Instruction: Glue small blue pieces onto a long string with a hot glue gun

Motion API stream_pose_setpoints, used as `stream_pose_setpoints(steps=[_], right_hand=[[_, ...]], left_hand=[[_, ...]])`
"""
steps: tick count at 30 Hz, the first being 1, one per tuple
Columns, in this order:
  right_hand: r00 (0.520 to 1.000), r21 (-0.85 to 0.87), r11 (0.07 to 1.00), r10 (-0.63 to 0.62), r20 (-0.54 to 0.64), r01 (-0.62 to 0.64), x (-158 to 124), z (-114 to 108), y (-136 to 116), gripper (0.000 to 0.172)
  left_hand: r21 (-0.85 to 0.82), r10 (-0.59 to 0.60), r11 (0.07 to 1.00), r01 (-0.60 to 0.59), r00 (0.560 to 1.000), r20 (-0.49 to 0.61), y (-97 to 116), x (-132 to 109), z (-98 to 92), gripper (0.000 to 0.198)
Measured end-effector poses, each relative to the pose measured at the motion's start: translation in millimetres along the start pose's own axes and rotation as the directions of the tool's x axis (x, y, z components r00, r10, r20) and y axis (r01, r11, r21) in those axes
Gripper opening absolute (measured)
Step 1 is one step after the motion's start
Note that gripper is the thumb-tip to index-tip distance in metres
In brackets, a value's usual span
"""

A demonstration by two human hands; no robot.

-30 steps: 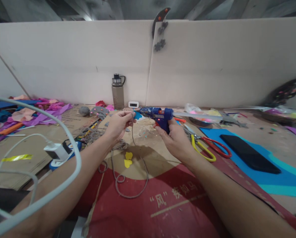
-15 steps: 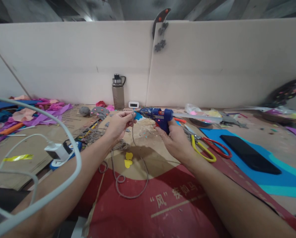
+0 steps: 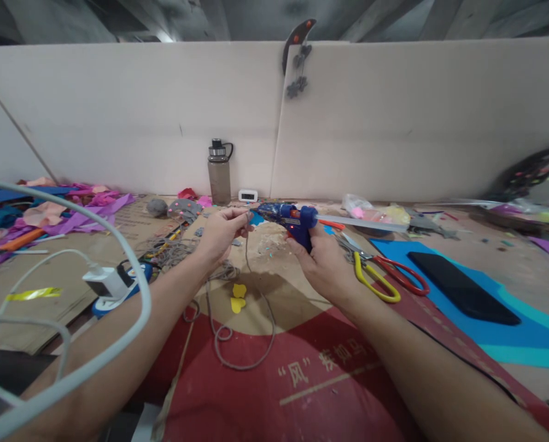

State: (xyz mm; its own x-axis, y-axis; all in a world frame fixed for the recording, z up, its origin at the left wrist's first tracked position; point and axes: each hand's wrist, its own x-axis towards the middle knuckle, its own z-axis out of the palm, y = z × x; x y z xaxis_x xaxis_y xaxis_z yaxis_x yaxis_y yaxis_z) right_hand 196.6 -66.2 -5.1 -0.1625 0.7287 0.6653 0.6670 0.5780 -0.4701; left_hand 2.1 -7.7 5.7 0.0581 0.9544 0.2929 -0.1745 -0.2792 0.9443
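Right hand [image 3: 327, 261] is gripping a blue glue gun [image 3: 301, 230] above cardboard [image 3: 237, 405], nozzle [image 3: 261, 212] pointing at the left hand [image 3: 223, 236], whose fingertips are pinching grey cord [image 3: 248, 259] and hiding its upper end; whether the nozzle is touching cord, I cannot tell.

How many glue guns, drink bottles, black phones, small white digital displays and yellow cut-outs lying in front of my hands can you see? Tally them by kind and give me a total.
Glue gun: 1
Drink bottle: 1
Black phone: 1
Small white digital display: 1
Yellow cut-outs: 2
Total: 6
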Motion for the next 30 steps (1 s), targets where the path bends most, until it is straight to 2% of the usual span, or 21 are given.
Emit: stream_pose_setpoints(steps=[6, 13, 19, 22, 27, 30], right_hand=[[1.0, -0.02, 1.0, 0.009, -0.009, -0.01, -0.1, 0.1, 0.4, 0.032], [1.0, -0.017, 1.0, 0.007, -0.008, -0.007, -0.1, -0.1, -0.1, 0.035], [1.0, -0.032, 0.999, 0.009, -0.004, -0.009, 0.0, 0.3, -0.1, 0.032], [1.0, -0.058, 0.998, 0.01, -0.002, -0.01, -0.6, 1.5, 1.1, 0.032], [0.999, -0.107, 0.993, -0.051, -0.004, 0.05, -2.8, 4.7, 2.9, 0.033], [0.998, -0.104, 0.993, -0.066, -0.012, 0.064, -3.3, 3.2, 1.6, 0.035]], left_hand=[[-0.04, -0.006, 0.999, 0.005, 1.0, -0.019, 1.4, 0.3, -0.4, 0.024], [-0.007, 0.008, 1.0, -0.008, 1.0, 0.007, -2.5, 1.1, -3.1, 0.022], [-0.018, 0.009, 1.0, -0.009, 1.0, -0.011, -1.7, 1.7, -2.5, 0.022], [0.059, 0.054, 0.997, -0.052, 0.998, -0.041, -1.7, 1.3, -2.6, 0.024], [0.286, 0.195, 0.943, -0.172, 0.979, -0.054, 2.4, -4.0, -2.8, 0.025], [0.288, 0.207, 0.94, -0.182, 0.977, -0.058, 2.9, -4.5, -2.8, 0.024]])
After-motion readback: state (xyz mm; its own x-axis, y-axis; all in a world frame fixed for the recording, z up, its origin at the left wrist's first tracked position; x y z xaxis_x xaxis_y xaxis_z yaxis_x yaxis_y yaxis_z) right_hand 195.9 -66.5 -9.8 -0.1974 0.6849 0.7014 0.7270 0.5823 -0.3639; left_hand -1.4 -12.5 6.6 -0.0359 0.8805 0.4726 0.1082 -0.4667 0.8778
